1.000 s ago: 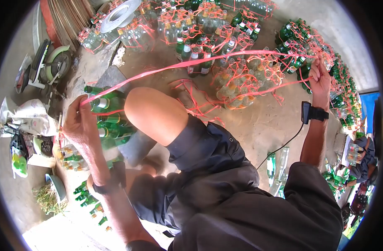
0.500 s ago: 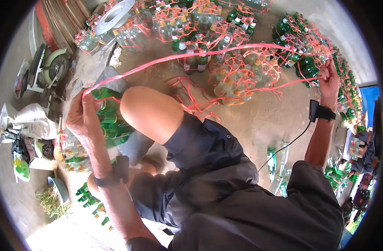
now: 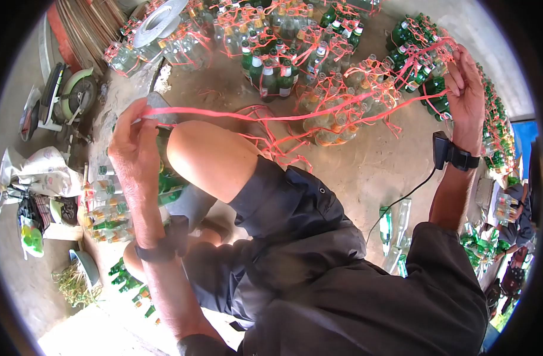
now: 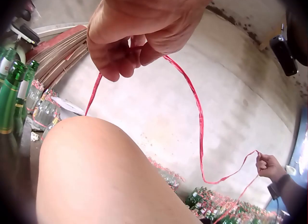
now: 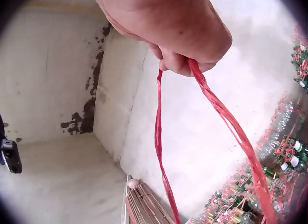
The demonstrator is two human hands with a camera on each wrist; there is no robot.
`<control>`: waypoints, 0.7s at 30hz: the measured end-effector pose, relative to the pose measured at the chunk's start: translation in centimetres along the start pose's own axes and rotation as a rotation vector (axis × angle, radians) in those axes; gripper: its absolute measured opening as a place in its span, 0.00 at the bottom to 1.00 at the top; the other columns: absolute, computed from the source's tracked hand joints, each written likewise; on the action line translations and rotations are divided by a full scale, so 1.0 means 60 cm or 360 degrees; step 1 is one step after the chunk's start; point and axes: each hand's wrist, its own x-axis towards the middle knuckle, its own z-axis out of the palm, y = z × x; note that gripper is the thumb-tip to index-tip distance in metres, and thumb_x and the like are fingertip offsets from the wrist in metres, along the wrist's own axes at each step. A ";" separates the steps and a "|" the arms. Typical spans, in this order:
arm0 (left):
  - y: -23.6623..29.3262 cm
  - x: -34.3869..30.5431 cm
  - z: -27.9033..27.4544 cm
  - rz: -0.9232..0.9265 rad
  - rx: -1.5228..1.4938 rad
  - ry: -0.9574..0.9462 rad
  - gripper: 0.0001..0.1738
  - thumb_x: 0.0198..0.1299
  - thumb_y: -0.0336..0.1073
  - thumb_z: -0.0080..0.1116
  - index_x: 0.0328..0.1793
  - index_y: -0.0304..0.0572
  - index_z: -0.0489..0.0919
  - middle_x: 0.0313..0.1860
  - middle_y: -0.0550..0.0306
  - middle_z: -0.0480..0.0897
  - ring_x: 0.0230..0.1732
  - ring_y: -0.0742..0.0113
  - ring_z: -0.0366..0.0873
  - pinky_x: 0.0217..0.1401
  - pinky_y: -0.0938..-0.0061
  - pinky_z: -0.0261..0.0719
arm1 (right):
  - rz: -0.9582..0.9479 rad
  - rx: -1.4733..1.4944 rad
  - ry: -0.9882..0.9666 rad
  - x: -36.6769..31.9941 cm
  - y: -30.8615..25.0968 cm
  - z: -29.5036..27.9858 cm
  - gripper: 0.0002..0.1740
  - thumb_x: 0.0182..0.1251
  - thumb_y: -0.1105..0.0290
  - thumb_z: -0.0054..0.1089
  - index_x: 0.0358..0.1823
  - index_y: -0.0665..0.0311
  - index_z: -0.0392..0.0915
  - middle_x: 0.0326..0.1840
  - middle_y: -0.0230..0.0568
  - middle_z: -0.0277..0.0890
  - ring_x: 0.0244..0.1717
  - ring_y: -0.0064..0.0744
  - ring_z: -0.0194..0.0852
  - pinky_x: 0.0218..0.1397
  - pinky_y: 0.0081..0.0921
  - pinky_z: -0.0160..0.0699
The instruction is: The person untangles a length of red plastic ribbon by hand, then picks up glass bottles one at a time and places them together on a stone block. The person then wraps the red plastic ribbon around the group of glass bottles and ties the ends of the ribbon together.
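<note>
Ribbon (image 3: 224,114) sags between left hand (image 3: 135,142) and right hand (image 3: 466,89), well apart, each gripping it above the floor (image 3: 342,175).

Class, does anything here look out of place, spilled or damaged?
A grey disc lies atop bottles, an odd perch; pink strips lie tangled on the floor, unlike those round bottles; dark patches stain a corner, perhaps damage.
</note>
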 end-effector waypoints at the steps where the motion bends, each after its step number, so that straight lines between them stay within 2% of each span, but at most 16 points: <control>1: 0.002 0.003 0.005 0.0075 0.0104 -0.0020 0.21 0.69 0.26 0.57 0.68 0.35 0.79 0.36 0.59 0.84 0.37 0.78 0.78 0.44 0.81 0.76 | 0.0002 -0.0074 0.0000 -0.005 0.008 0.017 0.17 0.79 0.71 0.56 0.63 0.73 0.76 0.50 0.37 0.83 0.23 0.12 0.50 0.21 0.12 0.48; 3: 0.015 0.002 0.012 0.0152 0.0208 -0.0041 0.24 0.67 0.26 0.57 0.70 0.36 0.78 0.38 0.58 0.85 0.37 0.77 0.78 0.44 0.80 0.76 | 0.0003 -0.0147 0.0002 -0.016 0.025 0.056 0.17 0.79 0.71 0.56 0.63 0.72 0.76 0.51 0.37 0.83 0.23 0.11 0.49 0.21 0.12 0.48; 5: 0.043 -0.004 0.021 -0.0038 0.0286 -0.0175 0.27 0.65 0.24 0.56 0.73 0.38 0.76 0.47 0.53 0.86 0.36 0.76 0.79 0.45 0.78 0.79 | 0.0073 -0.0431 -0.0008 -0.032 0.044 0.101 0.17 0.79 0.70 0.55 0.63 0.70 0.77 0.52 0.36 0.84 0.23 0.09 0.50 0.21 0.11 0.49; 6: 0.056 -0.007 0.027 -0.0039 0.0288 -0.0176 0.27 0.65 0.24 0.56 0.73 0.38 0.76 0.47 0.53 0.86 0.36 0.76 0.79 0.45 0.78 0.79 | 0.0091 -0.0588 -0.0008 -0.040 0.055 0.125 0.15 0.80 0.70 0.54 0.61 0.67 0.80 0.50 0.34 0.85 0.23 0.07 0.50 0.21 0.09 0.50; 7: 0.068 -0.012 0.035 -0.0050 0.0232 -0.0241 0.27 0.66 0.24 0.56 0.73 0.39 0.76 0.52 0.52 0.85 0.35 0.76 0.79 0.44 0.78 0.79 | 0.0092 -0.0587 -0.0008 -0.048 0.065 0.146 0.15 0.80 0.70 0.54 0.61 0.67 0.80 0.50 0.34 0.85 0.23 0.07 0.50 0.21 0.09 0.50; 8: 0.079 -0.018 0.045 -0.0061 0.0177 -0.0305 0.27 0.66 0.25 0.57 0.73 0.39 0.75 0.57 0.51 0.84 0.35 0.76 0.79 0.43 0.78 0.80 | 0.0127 -0.0638 -0.0169 -0.056 0.075 0.165 0.14 0.79 0.70 0.55 0.59 0.65 0.81 0.49 0.34 0.85 0.25 0.07 0.57 0.23 0.10 0.55; 9: 0.089 -0.026 0.059 -0.0061 0.0179 -0.0304 0.27 0.66 0.25 0.57 0.73 0.39 0.75 0.57 0.51 0.84 0.35 0.76 0.79 0.43 0.78 0.80 | 0.0163 -0.0688 -0.0330 -0.063 0.085 0.188 0.13 0.78 0.71 0.56 0.57 0.64 0.83 0.48 0.34 0.86 0.27 0.07 0.64 0.25 0.10 0.59; 10: 0.100 -0.035 0.076 0.0000 -0.0100 -0.0409 0.27 0.67 0.26 0.58 0.74 0.39 0.74 0.59 0.51 0.84 0.34 0.76 0.79 0.43 0.78 0.80 | 0.0164 -0.0685 -0.0331 -0.072 0.095 0.216 0.13 0.78 0.71 0.56 0.57 0.64 0.83 0.48 0.34 0.86 0.27 0.07 0.64 0.25 0.10 0.59; 11: 0.111 -0.044 0.091 0.0061 -0.0379 -0.0512 0.27 0.68 0.27 0.58 0.75 0.39 0.74 0.61 0.52 0.83 0.34 0.77 0.79 0.42 0.79 0.80 | 0.0167 -0.0875 -0.0397 -0.081 0.105 0.249 0.12 0.77 0.73 0.57 0.56 0.63 0.83 0.47 0.34 0.86 0.33 0.09 0.72 0.30 0.11 0.67; 12: 0.136 -0.051 0.097 0.0001 -0.0297 -0.0596 0.28 0.69 0.27 0.59 0.76 0.39 0.73 0.61 0.53 0.83 0.35 0.77 0.80 0.42 0.79 0.81 | 0.0169 -0.1066 -0.0462 -0.088 0.114 0.277 0.11 0.76 0.74 0.58 0.55 0.63 0.84 0.47 0.34 0.86 0.38 0.12 0.80 0.34 0.13 0.74; 13: 0.160 -0.058 0.102 -0.0060 -0.0215 -0.0680 0.29 0.70 0.28 0.60 0.76 0.39 0.72 0.61 0.54 0.84 0.35 0.78 0.80 0.42 0.80 0.82 | 0.0145 -0.1015 -0.0554 -0.093 0.125 0.296 0.10 0.74 0.76 0.60 0.53 0.64 0.84 0.47 0.34 0.86 0.49 0.20 0.85 0.47 0.18 0.82; 15: 0.169 -0.063 0.123 -0.0072 -0.0440 -0.0757 0.29 0.71 0.29 0.60 0.77 0.38 0.70 0.61 0.53 0.83 0.36 0.77 0.81 0.44 0.79 0.83 | 0.0190 -0.1019 -0.0663 -0.099 0.149 0.323 0.09 0.74 0.77 0.60 0.52 0.66 0.83 0.48 0.35 0.86 0.47 0.20 0.85 0.52 0.19 0.84; 17: 0.171 -0.067 0.137 -0.0087 -0.0646 -0.0889 0.28 0.70 0.25 0.61 0.75 0.37 0.69 0.29 0.67 0.78 0.30 0.83 0.72 0.34 0.86 0.71 | 0.0220 -0.0681 -0.0733 -0.107 0.182 0.338 0.09 0.74 0.78 0.59 0.52 0.68 0.83 0.47 0.35 0.86 0.48 0.21 0.85 0.53 0.20 0.84; 18: 0.174 -0.074 0.150 -0.0132 -0.0753 -0.0770 0.22 0.72 0.27 0.60 0.70 0.34 0.73 0.30 0.66 0.78 0.32 0.83 0.73 0.33 0.83 0.72 | 0.0092 -0.0702 -0.0825 -0.105 0.195 0.339 0.09 0.75 0.78 0.58 0.52 0.69 0.82 0.46 0.35 0.86 0.47 0.21 0.85 0.52 0.21 0.84; 19: 0.163 -0.073 0.151 -0.0134 -0.0751 -0.0770 0.22 0.72 0.27 0.60 0.70 0.34 0.73 0.30 0.66 0.78 0.32 0.83 0.73 0.33 0.83 0.72 | 0.0093 -0.0699 -0.0825 -0.107 0.199 0.340 0.09 0.75 0.78 0.58 0.52 0.69 0.82 0.46 0.35 0.86 0.47 0.21 0.85 0.52 0.21 0.84; 21: 0.140 -0.066 0.147 -0.0051 -0.0724 -0.0973 0.14 0.73 0.28 0.59 0.61 0.32 0.78 0.32 0.66 0.80 0.33 0.82 0.74 0.33 0.81 0.75 | 0.0228 -0.0716 -0.0872 -0.111 0.206 0.342 0.09 0.75 0.78 0.58 0.52 0.68 0.82 0.45 0.35 0.86 0.46 0.20 0.85 0.51 0.21 0.85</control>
